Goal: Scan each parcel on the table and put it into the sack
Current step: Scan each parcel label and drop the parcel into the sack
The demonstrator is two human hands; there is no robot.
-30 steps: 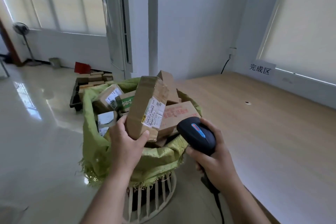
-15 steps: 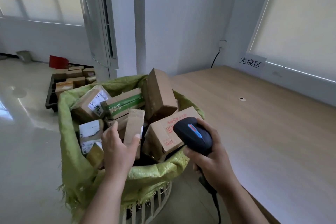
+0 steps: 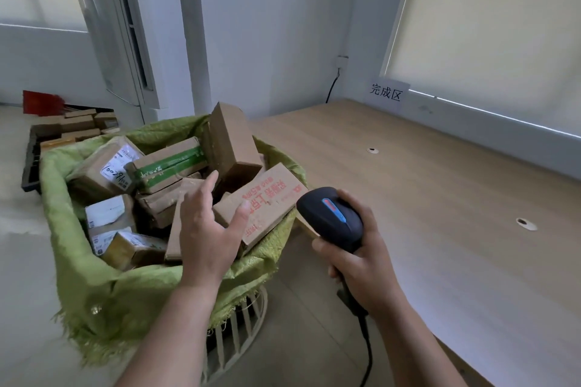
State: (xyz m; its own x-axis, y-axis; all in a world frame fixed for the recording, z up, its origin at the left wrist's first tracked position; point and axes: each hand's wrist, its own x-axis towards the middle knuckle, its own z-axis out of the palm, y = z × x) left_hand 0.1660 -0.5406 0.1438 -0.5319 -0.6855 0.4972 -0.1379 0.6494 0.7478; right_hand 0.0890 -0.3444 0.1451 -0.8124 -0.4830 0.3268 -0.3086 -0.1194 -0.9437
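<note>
A green woven sack (image 3: 94, 286) lines a white slatted basket (image 3: 239, 342) at the left and is piled with several brown cardboard parcels. A slim brown parcel (image 3: 174, 229) stands on edge in the sack, just left of my left hand (image 3: 209, 229). That hand hovers over the sack with fingers spread and holds nothing. A box with red print (image 3: 270, 198) leans on the sack's right rim. My right hand (image 3: 358, 258) grips a black barcode scanner (image 3: 330, 217) with a blue and red strip, its cable hanging down.
The wooden table (image 3: 440, 214) stretches to the right, with two small round holes in its top and a paper sign (image 3: 386, 93) on the wall behind. A black crate (image 3: 31, 154) of more boxes sits on the floor at far left.
My left hand lowered the slim brown parcel into the sack and let go of it; the hand now hovers open. The view has swung to the right. The scanner hand barely moved.
</note>
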